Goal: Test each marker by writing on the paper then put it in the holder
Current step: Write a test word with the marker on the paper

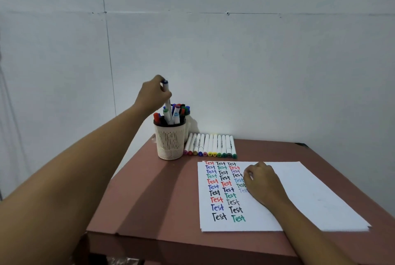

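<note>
- My left arm reaches forward and up across the table's (149,200) left side, elbow low and wrist raised above the holder (170,143).
- My left hand (152,96) is clamped round a white marker (168,105). The fingers and thumb wrap its upper barrel, and its dark blue cap pokes out above my knuckles.
- That marker stands nearly upright, with its lower end down among the other markers already in the cream mesh holder at the table's far left corner.
- My right forearm lies diagonally over the paper (310,190) from the near right edge.
- My right hand (264,184) rests on the sheet knuckles up, beside the third column of coloured "Test" words. The fingers are curled under, and I cannot tell whether they hold anything.
- A row of white markers (210,145) lies side by side on the table between the holder and the paper's far edge, coloured ends towards me.
</note>
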A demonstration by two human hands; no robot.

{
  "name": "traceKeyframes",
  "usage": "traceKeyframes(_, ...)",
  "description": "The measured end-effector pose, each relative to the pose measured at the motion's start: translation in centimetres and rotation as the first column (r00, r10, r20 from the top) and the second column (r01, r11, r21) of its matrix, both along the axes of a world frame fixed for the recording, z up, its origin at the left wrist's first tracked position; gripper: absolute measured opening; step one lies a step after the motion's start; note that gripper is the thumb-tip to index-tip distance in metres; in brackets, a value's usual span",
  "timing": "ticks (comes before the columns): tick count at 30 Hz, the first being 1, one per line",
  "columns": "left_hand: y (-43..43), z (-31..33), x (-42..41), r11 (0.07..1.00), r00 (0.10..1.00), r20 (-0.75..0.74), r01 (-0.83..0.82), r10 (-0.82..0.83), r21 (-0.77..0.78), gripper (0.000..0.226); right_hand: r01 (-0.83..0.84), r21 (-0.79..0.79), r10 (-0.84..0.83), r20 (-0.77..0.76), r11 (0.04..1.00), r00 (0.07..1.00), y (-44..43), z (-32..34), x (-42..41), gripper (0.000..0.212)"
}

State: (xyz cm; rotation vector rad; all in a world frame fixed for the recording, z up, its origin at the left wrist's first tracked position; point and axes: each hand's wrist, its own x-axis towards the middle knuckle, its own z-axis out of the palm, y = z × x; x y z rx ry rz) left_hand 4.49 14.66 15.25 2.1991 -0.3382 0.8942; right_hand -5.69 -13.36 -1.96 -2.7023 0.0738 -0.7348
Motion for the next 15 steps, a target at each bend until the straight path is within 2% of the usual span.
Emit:
traceKeyframes(5, -0.2, -2.1, 0.3, 0.991, 0.999, -0.051, 0.019, -0.013, 0.130, 0.020, -0.002, -0.011, 0.002, 0.001, 1.000, 1.000, 0.0, 0.0, 0.0, 0.029)
traceKeyframes(8, -0.1, -2.9, 0.9, 0.961, 0.992, -0.087, -0.067, 0.094, 0.270, 0.020, -0.002, -0.008, 0.003, 0.010, 1.000, 1.000, 0.0, 0.0, 0.0, 0.029)
traceKeyframes(10, 0.0, -3.4, 1.2, 0.917, 0.982, -0.057, -0.147, 0.180, 0.372, 0.026, -0.004, -0.006, 0.004, 0.011, 1.000, 1.000, 0.0, 0.0, 0.0, 0.029)
traceKeyframes(12, 0.2, -3.7, 1.4, 0.894, 0.974, -0.026, -0.197, 0.226, 0.403, 0.030, -0.002, -0.015, 0.002, 0.003, 1.000, 1.000, 0.0, -0.1, 0.1, 0.030)
traceKeyframes(15, 0.1, -3.8, 1.4, 0.913, 0.977, -0.013, -0.195, 0.214, 0.358, 0.032, -0.003, -0.020, 0.003, 0.002, 1.000, 1.000, 0.0, -0.1, 0.1, 0.030)
